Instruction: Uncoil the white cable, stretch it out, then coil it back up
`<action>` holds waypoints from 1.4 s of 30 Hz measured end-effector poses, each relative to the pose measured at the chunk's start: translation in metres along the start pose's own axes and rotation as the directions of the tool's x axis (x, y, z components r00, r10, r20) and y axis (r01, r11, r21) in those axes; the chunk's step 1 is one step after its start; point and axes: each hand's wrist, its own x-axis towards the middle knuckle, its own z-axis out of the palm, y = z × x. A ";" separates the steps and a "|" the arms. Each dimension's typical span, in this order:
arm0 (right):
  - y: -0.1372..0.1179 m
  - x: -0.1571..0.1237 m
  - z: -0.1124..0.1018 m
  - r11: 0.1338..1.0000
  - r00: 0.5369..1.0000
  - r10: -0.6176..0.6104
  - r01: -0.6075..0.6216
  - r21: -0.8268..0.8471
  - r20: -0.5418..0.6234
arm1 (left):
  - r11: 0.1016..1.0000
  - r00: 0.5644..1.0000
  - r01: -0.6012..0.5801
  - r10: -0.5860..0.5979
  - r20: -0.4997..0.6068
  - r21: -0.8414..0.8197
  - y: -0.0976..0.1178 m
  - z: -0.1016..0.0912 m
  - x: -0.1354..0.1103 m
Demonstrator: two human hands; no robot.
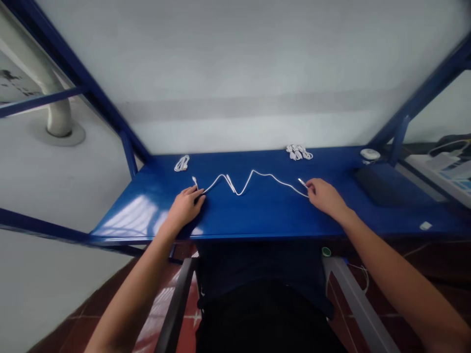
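The left hand rests on the glossy blue tabletop with its fingers over one end of a long thin white cable; a small white connector pokes out just beyond the fingertips, but whether thumb and finger pinch the cable or merely press it down, I cannot tell. The right hand grasps the other end between thumb and fingertips, and a slim plug with a bright tip sticks out from that grip toward the left hand. Between the two hands the cable lies in a loose zigzag, peaking farther from the body than either hand, with a short thicker-looking stretch nearer the left hand. Beyond the left hand, slightly to its left, lies a looped white cable bundle. Beyond the right hand, a little to its left, a cluster of small coiled white cables sits near the table's far edge. To the right of the right hand are a dark flat rectangular object, a round white object farther off behind it, and a small whitish piece close to the near edge, well apart from the hand.
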 end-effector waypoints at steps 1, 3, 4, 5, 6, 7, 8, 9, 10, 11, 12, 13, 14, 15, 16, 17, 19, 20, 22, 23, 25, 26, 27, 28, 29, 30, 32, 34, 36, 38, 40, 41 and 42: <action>-0.013 0.001 0.001 1.000 1.000 -0.020 0.020 -0.003 0.019 | 1.000 1.000 -0.010 0.010 -0.004 -0.015 0.011 0.002 0.006; -0.037 0.002 0.002 0.999 0.998 -0.031 0.033 -0.027 0.056 | 0.999 1.000 -0.013 0.013 -0.010 -0.041 0.030 0.003 0.017; -0.048 0.003 0.003 0.999 0.998 -0.030 0.032 -0.031 0.064 | 0.998 1.000 -0.010 0.009 -0.009 -0.064 0.039 0.003 0.024; -0.057 0.004 0.004 0.999 0.997 -0.034 0.037 -0.027 0.076 | 0.996 1.000 0.000 0.001 0.005 -0.084 0.047 0.002 0.030; -0.065 0.005 0.005 0.998 0.994 -0.053 0.055 -0.024 0.095 | 0.995 0.999 0.024 -0.022 0.024 -0.096 0.055 0.001 0.036; -0.072 0.007 0.006 0.997 0.992 -0.067 0.070 -0.023 0.107 | 0.992 0.997 0.070 -0.068 0.026 -0.103 0.061 0.001 0.042; -0.077 0.009 0.007 0.996 0.990 -0.085 0.089 -0.026 0.115 | 0.989 0.994 0.106 -0.104 0.019 -0.104 0.068 0.002 0.049; -0.082 0.012 0.008 0.993 0.987 -0.105 0.110 -0.031 0.125 | 0.987 0.992 0.128 -0.129 -0.009 -0.101 0.073 0.003 0.056; -0.085 0.015 0.008 0.991 0.983 -0.121 0.128 -0.038 0.138 | 0.987 0.989 0.129 -0.135 -0.058 -0.098 0.079 0.005 0.063; -0.087 0.018 0.009 0.989 0.979 -0.133 0.142 -0.045 0.154 | 0.989 0.988 0.107 -0.117 -0.104 -0.102 0.084 0.009 0.071; -0.089 0.021 0.009 0.987 0.975 -0.140 0.151 -0.053 0.171 | 0.991 0.988 0.058 -0.074 -0.136 -0.120 0.089 0.013 0.078; -0.090 0.024 0.009 0.986 0.972 -0.143 0.157 -0.058 0.187 | 0.988 0.990 -0.006 -0.016 -0.140 -0.155 0.094 0.017 0.086; -0.090 0.027 0.009 0.985 0.969 -0.145 0.159 -0.060 0.199 | 0.978 0.991 -0.067 0.043 -0.124 -0.198 0.099 0.021 0.093; -0.091 0.029 0.009 0.985 0.967 -0.148 0.163 -0.058 0.208 | 0.964 0.991 -0.116 0.095 -0.095 -0.241 0.104 0.026 0.099; -0.091 0.030 0.009 0.984 0.964 -0.155 0.170 -0.050 0.215 | 0.950 0.988 -0.151 0.137 -0.071 -0.273 0.108 0.030 0.105; -0.090 0.031 0.009 0.983 0.961 -0.167 0.179 -0.038 0.219 | 0.940 0.984 -0.181 0.170 -0.062 -0.289 0.112 0.034 0.109; -0.090 0.032 0.009 0.981 0.956 -0.189 0.196 -0.010 0.223 | 0.928 0.975 -0.220 0.213 -0.057 -0.299 0.118 0.040 0.114; -0.090 0.033 0.009 0.980 0.955 -0.195 0.200 0.001 0.222 | 0.924 0.971 -0.238 0.231 -0.060 -0.298 0.120 0.043 0.114; -0.091 0.033 0.010 0.981 0.959 -0.195 0.195 0.023 0.207 | 0.915 0.961 -0.275 0.268 -0.064 -0.297 0.122 0.047 0.111; -0.091 0.033 0.011 0.982 0.962 -0.190 0.186 0.040 0.197 | 0.910 0.956 -0.291 0.285 -0.065 -0.296 0.121 0.048 0.109; -0.092 0.034 0.013 0.984 0.970 -0.167 0.153 0.091 0.176 | 0.903 0.950 -0.310 0.302 -0.074 -0.299 0.120 0.050 0.105; -0.093 0.035 0.014 0.984 0.975 -0.148 0.129 0.121 0.167 | 0.901 0.950 -0.311 0.300 -0.081 -0.304 0.119 0.051 0.103; -0.093 0.035 0.015 0.984 0.979 -0.124 0.100 0.148 0.163 | 0.898 0.952 -0.307 0.293 -0.092 -0.313 0.119 0.052 0.101; -0.093 0.036 0.015 0.983 0.982 -0.096 0.068 0.169 0.163 | 0.895 0.953 -0.304 0.285 -0.105 -0.328 0.118 0.052 0.101; -0.093 0.037 0.015 0.983 0.983 -0.068 0.036 0.183 0.168 | 0.889 0.954 -0.300 0.275 -0.120 -0.346 0.118 0.053 0.100; -0.092 0.037 0.014 0.982 0.983 -0.045 0.011 0.188 0.180 | 0.881 0.955 -0.295 0.264 -0.135 -0.369 0.117 0.053 0.101; -0.089 0.038 0.011 0.983 0.975 -0.036 -0.005 0.182 0.220 | 0.864 0.959 -0.280 0.232 -0.163 -0.419 0.117 0.052 0.101; -0.085 0.038 0.007 0.986 0.966 -0.062 0.020 0.165 0.249 | 0.845 0.963 -0.259 0.192 -0.187 -0.467 0.117 0.051 0.101; -0.079 0.038 0.004 0.987 0.963 -0.089 0.050 0.154 0.254 | 0.828 0.967 -0.236 0.149 -0.206 -0.508 0.116 0.050 0.101; -0.074 0.038 0.002 0.985 0.965 -0.078 0.035 0.170 0.250 | 0.813 0.970 -0.215 0.114 -0.215 -0.541 0.116 0.049 0.100; -0.070 0.039 0.003 0.971 0.967 -0.034 -0.028 0.238 0.252 | 0.800 0.972 -0.204 0.098 -0.213 -0.565 0.116 0.049 0.099; -0.070 0.040 0.004 0.951 0.964 -0.006 -0.076 0.301 0.265 | 0.795 0.973 -0.206 0.101 -0.209 -0.571 0.116 0.049 0.099; -0.071 0.041 0.005 0.915 0.958 0.022 -0.135 0.381 0.286 | 0.789 0.972 -0.213 0.112 -0.205 -0.576 0.116 0.049 0.098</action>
